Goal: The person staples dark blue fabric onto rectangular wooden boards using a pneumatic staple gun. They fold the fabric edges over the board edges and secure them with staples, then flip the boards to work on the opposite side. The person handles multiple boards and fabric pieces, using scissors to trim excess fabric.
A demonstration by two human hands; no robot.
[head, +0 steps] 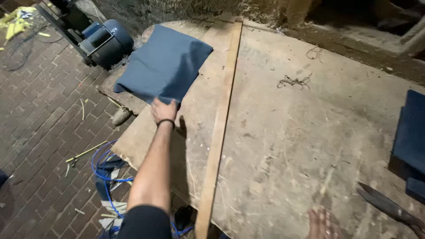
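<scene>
Rough workshop, possibly for sewing or upholstery. Evidence: large scarred wooden worktable [301, 146] with a long wooden straightedge [220, 124] across it, heavy shears [389, 207] at its near right corner, thread scraps [293, 81] near its far edge. Beside its left edge: brick-paved floor [40, 128] littered with offcuts, blue hose [101, 168], blue electric motor [106, 42].

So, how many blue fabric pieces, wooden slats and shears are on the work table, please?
Blue fabric pieces: 2, one under the left hand at, one at the right edge
Wooden slats: 1
Shears: 1
Total: 4
</scene>
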